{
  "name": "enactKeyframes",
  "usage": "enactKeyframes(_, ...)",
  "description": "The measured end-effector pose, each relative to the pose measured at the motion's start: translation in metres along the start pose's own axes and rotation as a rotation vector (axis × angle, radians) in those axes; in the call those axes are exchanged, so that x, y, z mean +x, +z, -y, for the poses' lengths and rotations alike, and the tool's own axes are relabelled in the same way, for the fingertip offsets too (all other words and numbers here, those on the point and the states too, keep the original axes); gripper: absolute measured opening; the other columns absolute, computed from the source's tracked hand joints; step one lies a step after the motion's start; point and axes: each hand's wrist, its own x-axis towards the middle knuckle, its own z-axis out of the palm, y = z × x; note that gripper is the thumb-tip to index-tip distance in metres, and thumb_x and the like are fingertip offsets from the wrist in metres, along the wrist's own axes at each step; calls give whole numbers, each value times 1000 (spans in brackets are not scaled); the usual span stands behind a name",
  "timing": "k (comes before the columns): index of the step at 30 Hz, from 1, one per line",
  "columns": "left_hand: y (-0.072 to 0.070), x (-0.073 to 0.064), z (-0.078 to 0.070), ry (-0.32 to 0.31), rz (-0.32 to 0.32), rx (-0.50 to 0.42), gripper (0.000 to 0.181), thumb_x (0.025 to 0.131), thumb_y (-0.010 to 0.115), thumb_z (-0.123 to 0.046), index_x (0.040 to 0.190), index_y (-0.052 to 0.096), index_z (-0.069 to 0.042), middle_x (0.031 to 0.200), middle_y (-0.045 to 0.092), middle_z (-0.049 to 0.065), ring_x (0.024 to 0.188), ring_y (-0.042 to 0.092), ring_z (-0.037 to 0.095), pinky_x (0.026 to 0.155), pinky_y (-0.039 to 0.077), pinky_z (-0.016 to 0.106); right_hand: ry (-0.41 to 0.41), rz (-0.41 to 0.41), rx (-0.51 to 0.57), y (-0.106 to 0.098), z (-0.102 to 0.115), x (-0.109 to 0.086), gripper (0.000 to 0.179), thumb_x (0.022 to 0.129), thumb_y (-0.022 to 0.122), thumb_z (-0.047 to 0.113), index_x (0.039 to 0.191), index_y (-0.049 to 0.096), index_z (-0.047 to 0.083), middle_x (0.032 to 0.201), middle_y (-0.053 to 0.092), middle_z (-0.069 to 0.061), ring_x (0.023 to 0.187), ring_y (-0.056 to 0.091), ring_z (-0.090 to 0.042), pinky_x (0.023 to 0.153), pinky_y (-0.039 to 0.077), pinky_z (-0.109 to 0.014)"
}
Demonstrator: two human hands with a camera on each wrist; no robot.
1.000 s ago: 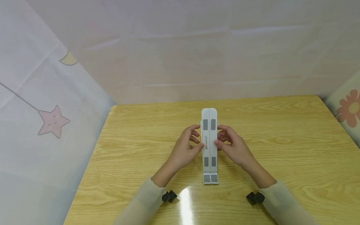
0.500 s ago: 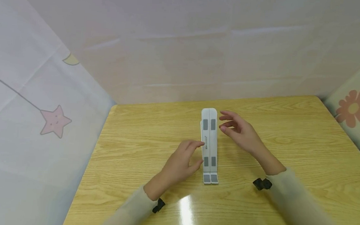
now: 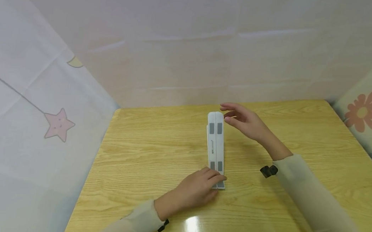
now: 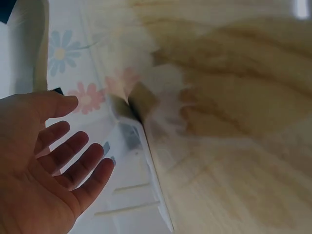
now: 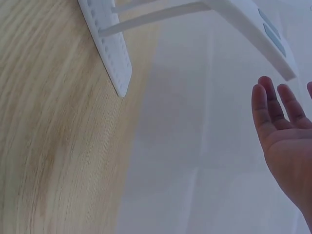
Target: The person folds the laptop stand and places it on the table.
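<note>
A white folding laptop stand (image 3: 216, 146) with grey pads stands upright on the wooden table, its two top bars drawn together side by side. In the right wrist view, thin struts join its raised bar (image 5: 251, 31) to a base rail (image 5: 109, 46) with a row of notches. My left hand (image 3: 194, 189) is at the near end and partly covers it in the head view; its fingers are loosely bent in the left wrist view, gripping nothing. At the far end, my right hand (image 3: 244, 123) hovers beside the rounded tip, fingers relaxed and holding nothing.
The wooden table (image 3: 153, 135) stretches out on both sides of the stand. A pale cloth backdrop (image 3: 183, 52) rises behind it, and a cloth with a pink star (image 3: 59, 124) hangs at the left. A red flower (image 3: 363, 112) is printed on the right-hand cloth.
Both hands have left the middle of the laptop stand. The left has moved toward me to the near end, the right away to the far end. The stand stays in place.
</note>
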Motion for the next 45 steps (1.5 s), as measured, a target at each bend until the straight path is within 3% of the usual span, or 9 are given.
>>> enactKeyframes(10, 14, -2, -7, 47, 16, 91, 29, 98, 66, -15, 127, 67, -18, 117, 68, -5, 108, 63, 10, 84, 55, 16, 1, 69, -69, 1, -5, 17, 45, 104, 60, 25, 148, 53, 17, 147, 54, -6, 130, 54, -27, 108, 46, -48)
enactKeyframes(17, 14, 1, -12, 54, 64, 163, 29, 97, 68, -11, 126, 68, -16, 113, 68, -4, 105, 62, 9, 84, 54, 14, 36, 95, -64, 2, -7, 22, 44, 104, 59, 32, 146, 55, 18, 147, 55, -4, 133, 52, -26, 108, 46, -49)
enactKeyframes(23, 15, 4, -13, 51, 117, 206, 29, 97, 68, -11, 126, 68, -16, 113, 67, -4, 103, 61, 9, 82, 54, 14, 56, 93, -56, 3, -11, 22, 42, 104, 59, 33, 143, 58, 18, 145, 57, -5, 127, 58, -25, 103, 50, -48)
enactKeyframes(31, 16, 7, -13, 63, 133, 271, 29, 97, 68, -11, 124, 68, -20, 113, 66, -7, 100, 59, 8, 75, 54, 14, 27, 73, -89, 7, -13, 21, 40, 104, 59, 26, 142, 59, 15, 140, 60, -8, 119, 62, -24, 97, 54, -43)
enactKeyframes(36, 17, 7, -12, 74, 153, 281, 30, 97, 68, -11, 125, 67, -21, 115, 66, -8, 100, 59, 8, 76, 53, 14, 9, 61, -119, 12, -9, 23, 38, 104, 60, 25, 140, 60, 14, 132, 62, -10, 109, 65, -24, 91, 56, -42)
enactKeyframes(45, 17, 7, -7, 121, 156, 294, 30, 98, 66, -13, 127, 66, -20, 117, 66, -8, 102, 58, 8, 80, 54, 14, -25, 45, -189, 14, -2, 23, 38, 104, 60, 22, 141, 61, 15, 136, 62, -9, 108, 65, -22, 90, 55, -40)
